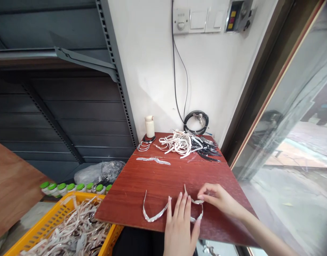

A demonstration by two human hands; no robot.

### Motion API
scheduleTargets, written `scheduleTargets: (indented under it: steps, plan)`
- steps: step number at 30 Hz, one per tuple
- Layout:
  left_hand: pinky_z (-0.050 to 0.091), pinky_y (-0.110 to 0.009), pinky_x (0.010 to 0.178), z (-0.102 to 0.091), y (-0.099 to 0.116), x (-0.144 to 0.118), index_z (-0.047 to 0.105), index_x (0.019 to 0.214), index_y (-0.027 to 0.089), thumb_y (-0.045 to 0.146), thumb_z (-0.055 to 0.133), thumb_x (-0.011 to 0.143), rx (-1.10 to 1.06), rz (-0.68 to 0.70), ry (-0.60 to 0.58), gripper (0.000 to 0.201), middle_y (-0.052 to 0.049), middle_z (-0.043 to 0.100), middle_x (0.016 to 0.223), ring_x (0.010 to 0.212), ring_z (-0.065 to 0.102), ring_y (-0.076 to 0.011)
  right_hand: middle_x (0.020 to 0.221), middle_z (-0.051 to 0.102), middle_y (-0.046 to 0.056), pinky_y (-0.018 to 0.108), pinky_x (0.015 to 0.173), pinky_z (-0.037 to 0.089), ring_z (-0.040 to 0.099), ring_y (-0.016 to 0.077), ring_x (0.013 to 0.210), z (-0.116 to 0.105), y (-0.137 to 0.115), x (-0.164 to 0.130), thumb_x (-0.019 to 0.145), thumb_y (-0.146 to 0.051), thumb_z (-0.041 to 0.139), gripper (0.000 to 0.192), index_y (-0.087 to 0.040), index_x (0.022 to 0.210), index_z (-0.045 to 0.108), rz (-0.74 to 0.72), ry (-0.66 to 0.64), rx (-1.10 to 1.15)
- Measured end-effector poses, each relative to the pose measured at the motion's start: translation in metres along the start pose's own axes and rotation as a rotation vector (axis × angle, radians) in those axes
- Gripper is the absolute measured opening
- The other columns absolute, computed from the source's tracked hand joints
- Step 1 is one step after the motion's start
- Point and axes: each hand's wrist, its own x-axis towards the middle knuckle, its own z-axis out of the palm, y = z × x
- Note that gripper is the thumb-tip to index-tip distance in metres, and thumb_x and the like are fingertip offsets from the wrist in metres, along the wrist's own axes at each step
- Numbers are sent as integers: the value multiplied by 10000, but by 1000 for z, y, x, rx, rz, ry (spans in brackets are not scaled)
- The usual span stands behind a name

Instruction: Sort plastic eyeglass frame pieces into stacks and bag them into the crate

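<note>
My left hand (179, 222) lies nearly flat at the table's front edge, its fingers stretched forward. A curved, shiny whitish strip (196, 202) runs from beside its fingertips to my right hand (219, 198), where thumb and forefinger pinch it. More of a curved strip (200, 213) shows by my left thumb; whether both parts belong to one piece I cannot tell. To the left rests a V-shaped shiny strip (155, 217), one end touching or close to my left index finger. A flat silvery strip (153, 161) lies farther back.
On the reddish table (131, 181), a pile of white strips (179, 144) and black strips (210, 147) sits at the back. A cream bottle-like container (149, 127) stands left of it, a coiled black cable (188, 129) behind. A yellow basket (63, 201) full of strips is lower left.
</note>
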Motion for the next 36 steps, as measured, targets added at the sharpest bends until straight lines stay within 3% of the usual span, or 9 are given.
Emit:
scheduleTargets:
  steps: [5,8,10,13,16,20,25,31,36]
  plan:
    - [254,-488,1202,-3,3,4,349,1481,236,401,474,939,-53,52,-129,581,18,367,1561,1429,369,-201,843,692,21,285,788,495,628,186,828,-51,5,-53,896,-529,599,328,-211,845,662,188,154,-12]
    - [360,-553,1148,-3,8,15,316,1492,278,396,448,954,-158,103,-269,566,28,318,1583,1434,366,-225,852,696,36,313,782,516,644,210,828,-84,32,-94,910,-573,531,375,-228,861,670,283,127,-147]
    - [364,-586,1145,-1,10,21,372,1463,275,416,432,967,-232,95,-323,519,19,405,1543,1403,416,-234,871,709,63,366,772,537,665,245,827,-99,58,-126,904,-621,480,435,-241,865,687,365,138,-350]
    - [306,-612,1172,3,9,24,481,1386,260,419,427,977,-310,11,-324,442,3,588,1396,1315,518,-233,1065,699,147,494,699,548,672,351,861,-100,86,-168,776,-774,489,610,-246,985,709,371,476,-858]
    - [114,-615,1222,4,8,20,562,1294,275,396,470,962,-322,-84,-252,365,4,679,1221,1262,554,-222,1291,619,112,467,811,554,653,336,1040,-75,79,-173,835,-692,516,546,-308,1205,635,258,481,-940]
    - [-115,-522,1221,11,8,8,599,1236,275,418,545,914,-266,-95,-79,356,14,686,1061,1203,577,-207,1255,635,77,398,813,549,669,283,1000,-37,30,-119,898,-567,535,346,-360,1154,641,210,280,-763]
    - [-14,-512,1239,36,17,-11,658,1094,276,350,420,973,-262,-107,106,276,22,666,892,1046,632,-173,1050,683,62,351,834,502,647,237,962,-24,-1,-12,945,-422,506,224,-278,985,673,67,144,-564]
    - [169,-432,1239,58,26,-17,698,976,277,228,366,987,-272,-143,319,335,41,634,697,835,673,-129,1015,694,66,315,826,455,643,213,931,-31,16,120,936,-302,503,200,-202,964,674,103,379,-627]
    - [235,-389,1231,51,16,-15,696,1044,250,275,430,962,-288,-107,426,280,19,735,881,982,696,-147,1044,674,100,332,874,422,605,237,990,-11,16,191,946,-301,512,203,-188,958,681,66,429,-659]
